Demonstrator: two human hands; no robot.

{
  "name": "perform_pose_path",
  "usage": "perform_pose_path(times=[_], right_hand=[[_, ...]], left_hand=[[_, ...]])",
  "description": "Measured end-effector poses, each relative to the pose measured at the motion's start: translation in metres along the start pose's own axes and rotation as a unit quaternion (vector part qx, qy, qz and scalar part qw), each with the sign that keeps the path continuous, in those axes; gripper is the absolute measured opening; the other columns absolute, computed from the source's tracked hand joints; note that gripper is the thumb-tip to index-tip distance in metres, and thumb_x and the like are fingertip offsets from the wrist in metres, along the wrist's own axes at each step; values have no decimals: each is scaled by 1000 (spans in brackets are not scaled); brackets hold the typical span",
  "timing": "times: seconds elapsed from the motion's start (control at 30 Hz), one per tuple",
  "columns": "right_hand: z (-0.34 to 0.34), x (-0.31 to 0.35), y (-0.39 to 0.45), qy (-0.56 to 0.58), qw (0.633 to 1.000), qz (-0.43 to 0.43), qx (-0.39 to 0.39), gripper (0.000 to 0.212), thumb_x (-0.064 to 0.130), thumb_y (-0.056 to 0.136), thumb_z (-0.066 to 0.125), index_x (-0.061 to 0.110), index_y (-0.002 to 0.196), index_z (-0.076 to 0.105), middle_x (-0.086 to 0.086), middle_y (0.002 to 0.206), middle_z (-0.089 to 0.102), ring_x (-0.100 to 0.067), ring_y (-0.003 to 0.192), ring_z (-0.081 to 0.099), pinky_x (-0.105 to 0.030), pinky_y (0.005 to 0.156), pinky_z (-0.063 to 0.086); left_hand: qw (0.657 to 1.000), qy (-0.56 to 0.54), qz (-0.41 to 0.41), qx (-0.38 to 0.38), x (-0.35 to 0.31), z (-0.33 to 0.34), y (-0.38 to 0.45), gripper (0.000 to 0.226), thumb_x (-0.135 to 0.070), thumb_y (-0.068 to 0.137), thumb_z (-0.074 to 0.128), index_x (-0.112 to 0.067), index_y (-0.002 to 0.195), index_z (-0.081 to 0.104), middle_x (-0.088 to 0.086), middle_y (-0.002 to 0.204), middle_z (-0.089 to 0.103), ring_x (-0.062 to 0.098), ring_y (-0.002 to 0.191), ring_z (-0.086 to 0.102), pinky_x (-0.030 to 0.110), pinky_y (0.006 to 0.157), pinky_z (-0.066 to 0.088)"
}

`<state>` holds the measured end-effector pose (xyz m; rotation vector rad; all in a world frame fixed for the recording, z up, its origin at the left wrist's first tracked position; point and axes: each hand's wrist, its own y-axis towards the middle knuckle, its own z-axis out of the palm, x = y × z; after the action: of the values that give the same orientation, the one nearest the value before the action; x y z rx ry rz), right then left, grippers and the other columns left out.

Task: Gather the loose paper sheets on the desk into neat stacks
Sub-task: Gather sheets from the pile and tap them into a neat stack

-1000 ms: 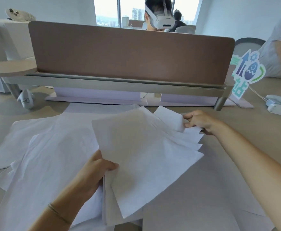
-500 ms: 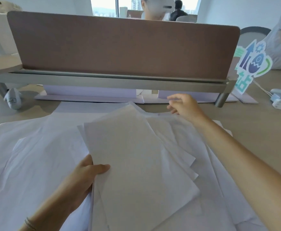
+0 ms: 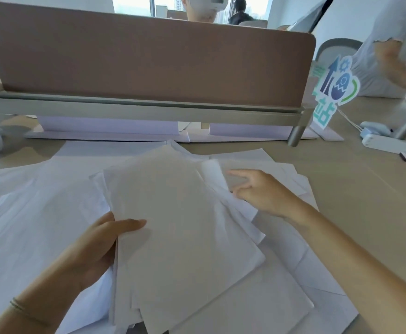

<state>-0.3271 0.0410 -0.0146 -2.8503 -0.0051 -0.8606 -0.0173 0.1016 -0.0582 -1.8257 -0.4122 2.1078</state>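
- Changes since half a second ago: the right hand (image 3: 261, 192) has drawn back from the far edge of the papers, near the divider, and now hovers over the right side of the pile, its fingers (image 3: 239, 174) spread and loosely open, pinching nothing that can be made out; a small pale sheet corner (image 3: 212, 171) lies just left of them.
- Left hand (image 3: 98, 239) keeps its grip on the fanned stack of white paper sheets (image 3: 182, 237): thumb pressed on top of the left edge, the other fingers hidden beneath. The stack looks a little squarer than before, though its lower corners are still splayed.
- Loose white paper sheets (image 3: 33, 213) lie spread beneath and around the stack, covering the left and centre of the beige tabletop (image 3: 365, 201).
- Writing: a die-cut cardboard sign in teal, blue and green (image 3: 334, 88) stands at the right end of the divider, showing an arrow, a gear, a cracked egg shape and the Chinese character 站.
- Surroundings: a brown fabric desk divider on a grey metal rail (image 3: 149, 59) crosses the tabletop; a white power strip (image 3: 389, 143) sits at far right. Behind the divider sits a person wearing a white headset, with bright windows beyond; another person in a pale shirt stands at the right edge.
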Motion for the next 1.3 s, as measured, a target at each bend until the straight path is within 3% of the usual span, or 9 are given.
perform_pose_path(times=[0.13, 0.3, 0.47, 0.6, 0.83, 0.93, 1.03, 1.1, 1.3], right_hand=[[0, -18, -5, -97, 995, 21, -18, 57, 22, 93, 50, 23, 149, 48, -4, 139, 65, -29, 124, 61, -42, 102, 51], [2, -19, -13, 157, 983, -5, 89, 56, 22, 93, 60, 37, 146, 52, 11, 121, 71, -3, 103, 69, -32, 99, 52], [8, -38, -2, 140, 988, 10, -68, 64, 32, 93, 70, 30, 152, 45, 1, 148, 55, -20, 133, 56, -39, 111, 45], [-14, -34, -2, 324, 945, -12, -51, 99, 63, 55, 92, 34, 142, 53, 3, 136, 68, -24, 123, 65, -49, 105, 52], [-63, 22, -13, 460, 855, -205, -123, 23, 14, 69, 85, 26, 86, 78, 11, 89, 81, -7, 89, 77, -19, 78, 57], [-77, 34, -11, 477, 831, -233, -168, 18, 23, 66, 85, 29, 82, 79, 13, 86, 80, -5, 87, 76, -20, 78, 59], [-74, 22, -7, 534, 803, -212, -159, 42, 39, 51, 95, 24, 88, 84, -2, 97, 81, -24, 97, 76, -44, 95, 58], [-65, 16, -7, 592, 775, -183, -122, 35, 21, 56, 91, 17, 89, 84, -10, 98, 81, -31, 93, 77, -55, 97, 56], [-68, 30, -9, 600, 764, -219, -92, 43, 7, 54, 91, 20, 95, 82, -7, 99, 80, -28, 93, 77, -46, 84, 61]], left_hand=[[1000, -4, -1, 0, 0, 3, 0, 61, -15, 64, 79, -8, 123, 67, 20, 112, 77, 42, 105, 72, 55, 103, 51], [999, 3, 19, -26, 5, 13, 5, 56, 0, 62, 80, -5, 117, 69, 20, 106, 78, 43, 103, 71, 54, 100, 53], [988, 19, 132, -76, 5, 33, 8, 35, 10, 74, 70, -13, 101, 67, 17, 92, 77, 31, 77, 72, 40, 71, 57], [968, 21, 246, -54, -25, 40, 5, 34, -6, 62, 65, -14, 94, 72, -2, 78, 80, 13, 69, 76, 28, 62, 62], [922, -22, 387, -22, -104, 60, 8, 21, -6, 79, 68, -9, 99, 74, -2, 83, 80, 16, 75, 76, 28, 66, 60], [903, -23, 428, -11, -128, 62, 5, 17, -12, 79, 72, -14, 96, 77, 1, 89, 80, 20, 81, 76, 30, 71, 60], [905, -18, 425, 19, -131, 56, 5, 26, -9, 75, 76, -14, 100, 78, 6, 97, 81, 24, 88, 77, 33, 75, 61], [906, -18, 421, 30, -127, 59, 7, 34, -2, 70, 80, -14, 102, 77, 5, 98, 81, 22, 88, 78, 31, 74, 61], [891, -29, 452, 43, -140, 67, 4, 39, 3, 69, 78, -14, 105, 76, 7, 100, 81, 25, 90, 77, 33, 76, 61]])
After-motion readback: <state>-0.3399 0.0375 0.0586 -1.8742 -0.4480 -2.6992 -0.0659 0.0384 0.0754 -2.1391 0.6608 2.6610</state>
